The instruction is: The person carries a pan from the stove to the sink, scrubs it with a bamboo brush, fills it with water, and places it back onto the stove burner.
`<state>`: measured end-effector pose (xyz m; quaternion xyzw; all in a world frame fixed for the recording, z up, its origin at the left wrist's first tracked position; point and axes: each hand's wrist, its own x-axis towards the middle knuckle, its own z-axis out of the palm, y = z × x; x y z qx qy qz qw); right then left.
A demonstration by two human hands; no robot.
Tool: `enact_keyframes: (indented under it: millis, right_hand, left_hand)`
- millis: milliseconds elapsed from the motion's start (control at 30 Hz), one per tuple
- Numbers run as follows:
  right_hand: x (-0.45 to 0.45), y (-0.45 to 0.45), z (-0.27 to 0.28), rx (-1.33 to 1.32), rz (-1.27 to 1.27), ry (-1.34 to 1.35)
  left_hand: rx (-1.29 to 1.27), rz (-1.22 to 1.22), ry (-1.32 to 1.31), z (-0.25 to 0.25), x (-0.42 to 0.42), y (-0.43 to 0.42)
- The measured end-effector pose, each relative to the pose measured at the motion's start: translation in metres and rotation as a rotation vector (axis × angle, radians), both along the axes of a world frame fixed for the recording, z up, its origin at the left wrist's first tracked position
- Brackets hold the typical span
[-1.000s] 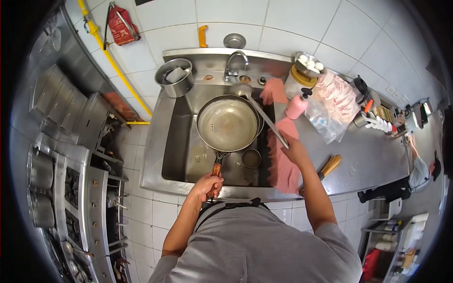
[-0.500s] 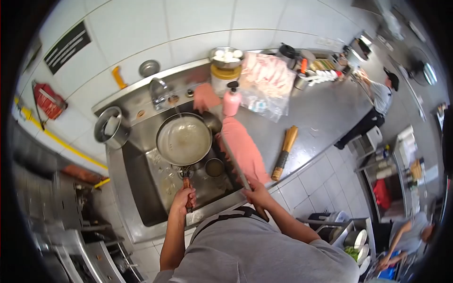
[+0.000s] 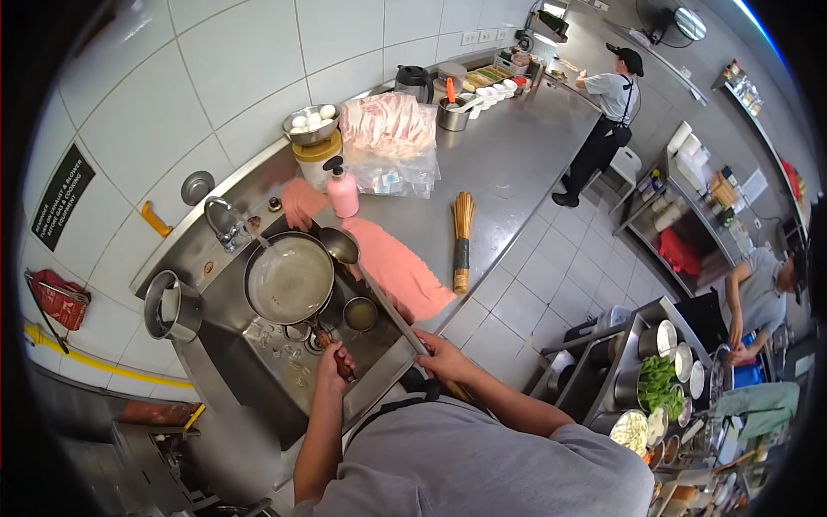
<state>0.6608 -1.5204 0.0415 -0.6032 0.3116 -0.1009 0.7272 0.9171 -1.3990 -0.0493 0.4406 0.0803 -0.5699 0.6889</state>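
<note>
My left hand (image 3: 332, 366) is closed around the wooden handle (image 3: 323, 339) of a frying pan (image 3: 291, 280). The pan is over the sink (image 3: 280, 366), under the tap (image 3: 226, 226), with water in it. My right hand (image 3: 441, 357) grips a long-handled metal ladle (image 3: 392, 310). Its bowl (image 3: 339, 245) lies by the pan's right rim, and its wooden end shows below my hand. Close to the pan in the sink is a small round metal cup (image 3: 360, 314). A pink cloth (image 3: 396, 267) lies on the counter beyond the ladle.
On the counter (image 3: 508, 181) are a bamboo brush (image 3: 463, 241), a pink pump bottle (image 3: 342, 191), bagged raw meat (image 3: 388, 125) and a bowl of eggs (image 3: 312, 126). A metal pot (image 3: 172, 305) stands left of the sink. Two people work farther off, one (image 3: 616, 103) by the far counter.
My view has swung to the right, so the sink and counter appear farther left and more shelving shows. Both hands keep their grips on the pan and ladle.
</note>
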Motion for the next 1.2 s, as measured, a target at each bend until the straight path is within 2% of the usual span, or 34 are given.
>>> enact_keyframes:
  millis: [167,400,500,567,633,700,833,967,1133,1200]
  right_hand:
    - [-0.002,0.035,0.003,0.021,-0.034,0.008]
    - [-0.016,0.075,0.012,0.029,-0.057,0.083]
    - [-0.018,0.084,0.009,0.048,-0.063,0.091]
    - [-0.017,0.085,0.002,0.060,-0.047,0.077]
    - [-0.017,0.085,-0.010,0.037,-0.148,0.066]
    - [-0.014,0.078,-0.010,0.053,-0.117,0.034]
    - [-0.009,0.053,-0.005,0.070,-0.088,-0.007]
    - [-0.017,0.031,-0.006,0.024,-0.028,0.024]
    - [-0.021,0.018,-0.007,0.026,0.002,0.017]
    - [-0.023,0.014,-0.008,0.052,0.024,0.038]
  left_hand:
    - [0.082,0.009,-0.012,0.004,-0.001,0.000]
    - [0.051,0.013,-0.011,0.008,-0.007,0.006]
    - [-0.044,-0.082,-0.005,0.012,-0.007,0.019]
    - [-0.048,-0.056,-0.044,0.010,-0.007,0.026]
    - [-0.050,-0.027,-0.079,0.006,-0.002,0.034]
    - [-0.158,-0.118,-0.153,0.002,0.002,0.046]
    - [-0.035,0.017,-0.172,0.035,-0.005,0.067]
    - [-0.024,0.064,-0.139,0.040,-0.011,0.100]
    - [0.122,0.252,-0.389,0.058,-0.019,0.130]
    - [0.146,0.284,-0.392,0.068,-0.020,0.135]
